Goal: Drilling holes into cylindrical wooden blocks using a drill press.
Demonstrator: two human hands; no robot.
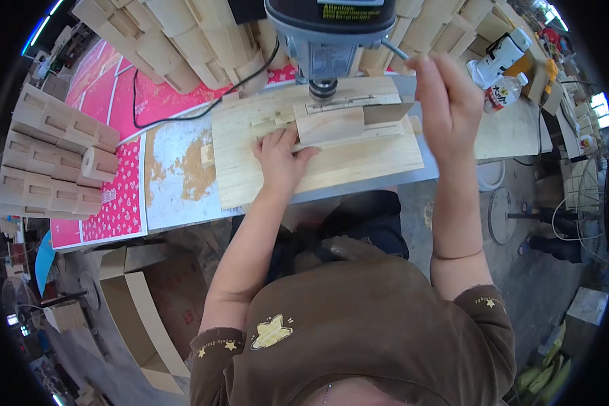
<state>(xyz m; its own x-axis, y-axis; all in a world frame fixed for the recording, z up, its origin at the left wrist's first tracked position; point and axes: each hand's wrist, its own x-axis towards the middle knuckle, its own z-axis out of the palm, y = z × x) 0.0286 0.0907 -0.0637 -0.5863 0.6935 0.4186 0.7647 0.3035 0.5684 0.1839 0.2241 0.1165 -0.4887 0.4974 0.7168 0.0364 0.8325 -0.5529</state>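
A grey drill press [331, 51] stands over the table, its chuck [323, 90] right above a pale wooden block [328, 126]. My left hand [281, 155] grips the block's left end, thumb along the near side and fingertips at the end and on the board. The block rests on a wide wooden board [358, 159], against wooden strips that partly hide behind it. A thin upright panel [388, 114] shows at its right end. Raised at the right, my right hand [450, 105] is closed round the drill press lever [394, 49]; its knob is hidden by the fingers.
Slotted wooden pieces are stacked at the left [54, 159] and behind the press [183, 40]. A black cable [176, 122] crosses the pink table cover. Sawdust [196, 169] lies left of the board. A bottle [504, 93] stands at the right; an open carton [142, 311] is on the floor.
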